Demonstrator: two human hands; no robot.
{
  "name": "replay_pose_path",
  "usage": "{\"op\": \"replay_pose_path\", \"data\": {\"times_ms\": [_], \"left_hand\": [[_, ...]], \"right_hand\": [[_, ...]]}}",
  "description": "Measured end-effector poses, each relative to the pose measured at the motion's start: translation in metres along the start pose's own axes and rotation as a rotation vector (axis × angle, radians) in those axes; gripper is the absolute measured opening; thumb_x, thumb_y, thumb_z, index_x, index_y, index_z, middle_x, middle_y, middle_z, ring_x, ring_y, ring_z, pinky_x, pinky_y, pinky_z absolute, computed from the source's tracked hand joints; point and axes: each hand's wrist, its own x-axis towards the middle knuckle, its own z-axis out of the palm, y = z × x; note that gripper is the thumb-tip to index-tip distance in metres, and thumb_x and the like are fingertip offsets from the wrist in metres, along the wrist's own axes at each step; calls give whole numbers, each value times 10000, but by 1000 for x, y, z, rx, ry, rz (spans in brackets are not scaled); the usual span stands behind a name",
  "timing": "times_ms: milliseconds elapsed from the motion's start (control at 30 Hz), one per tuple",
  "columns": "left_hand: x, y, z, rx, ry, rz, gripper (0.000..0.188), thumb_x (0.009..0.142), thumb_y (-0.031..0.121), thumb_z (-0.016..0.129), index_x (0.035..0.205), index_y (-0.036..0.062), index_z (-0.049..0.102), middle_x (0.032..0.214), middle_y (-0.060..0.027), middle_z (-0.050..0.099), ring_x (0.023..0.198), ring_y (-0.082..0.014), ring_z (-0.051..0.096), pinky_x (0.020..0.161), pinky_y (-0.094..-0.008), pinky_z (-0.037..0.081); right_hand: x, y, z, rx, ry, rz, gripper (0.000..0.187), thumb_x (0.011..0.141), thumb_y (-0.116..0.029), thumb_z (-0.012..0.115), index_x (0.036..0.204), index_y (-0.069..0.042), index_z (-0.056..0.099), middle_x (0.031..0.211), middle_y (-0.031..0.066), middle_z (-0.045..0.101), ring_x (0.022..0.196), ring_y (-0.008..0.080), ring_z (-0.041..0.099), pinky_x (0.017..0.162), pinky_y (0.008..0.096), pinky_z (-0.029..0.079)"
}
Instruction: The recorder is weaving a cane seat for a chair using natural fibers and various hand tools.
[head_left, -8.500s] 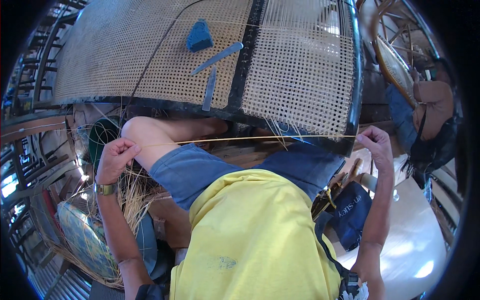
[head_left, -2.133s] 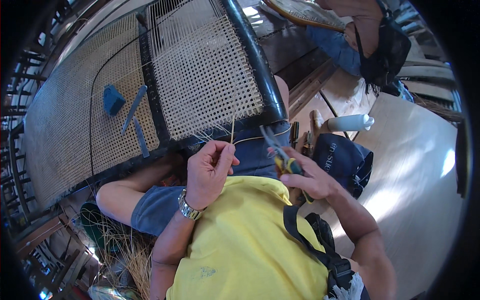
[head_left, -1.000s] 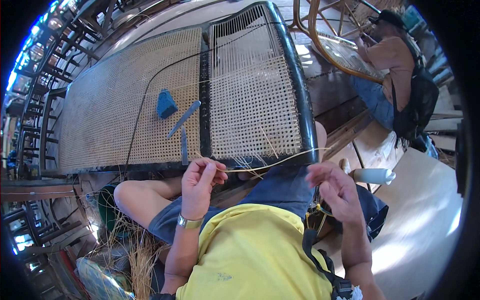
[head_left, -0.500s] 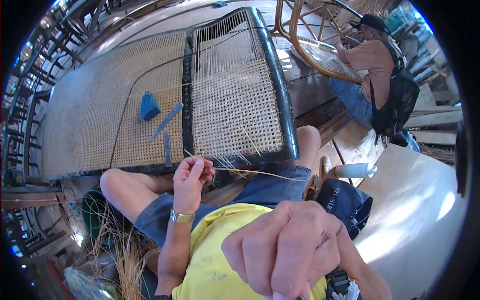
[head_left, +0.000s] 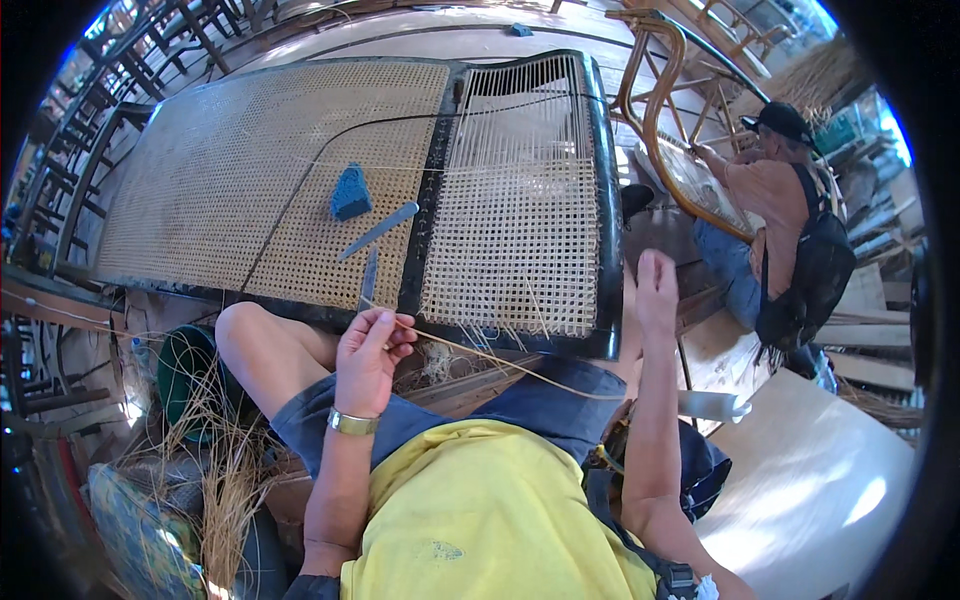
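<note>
A thin cane strand (head_left: 500, 361) is pinched between the thumb and fingers of my left hand (head_left: 368, 355), its free end running right over my lap. My right hand (head_left: 656, 292) is raised beside the panel's right corner, fingers pressed together; whatever they hold, if anything, I cannot make out. Before me lies a black-framed panel (head_left: 608, 230) with woven cane (head_left: 510, 235). At the far end of its right section, strands run one way only and gaps show. Loose cane ends stick out along the near edge. On the left section rest a blue block (head_left: 350, 193) and two flat, narrow tools (head_left: 379, 231).
A person (head_left: 778, 190) with a black backpack (head_left: 808, 265) works on a curved rattan frame (head_left: 663, 150) at the right. Loose cane strips (head_left: 230, 490) lie at my lower left near a green container (head_left: 185, 370). A white cylinder (head_left: 708, 405) and a pale board (head_left: 820, 450) are to my right.
My right hand has moved from close in front of the camera out to the panel's right corner. The left hand still pinches the strand. The whole view has shifted.
</note>
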Motion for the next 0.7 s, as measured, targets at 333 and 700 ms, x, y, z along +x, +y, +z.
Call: {"op": "replay_pose_path", "data": {"times_ms": [333, 700], "left_hand": [[5, 8, -38, -42, 133, 3, 95, 1042, 183, 627, 1071, 96, 652, 1017, -54, 734, 845, -122, 670, 733, -266, 543], [43, 12, -29, -61, 227, -70, 76, 1039, 143, 621, 1077, 79, 637, 972, -69, 702, 809, -134, 640, 732, -271, 540]], "right_hand": [[-16, 27, 21, 685, -431, 784, 946, 977, -802, 271, 1444, -24, 537, 1355, 184, 647, 1185, 285, 671, 1067, 403, 525], [-44, 36, 19, 678, -339, 886, 864, 1034, -717, 305, 1516, -14, 450, 1451, 144, 582, 1302, 250, 579, 1156, 359, 411]]}}
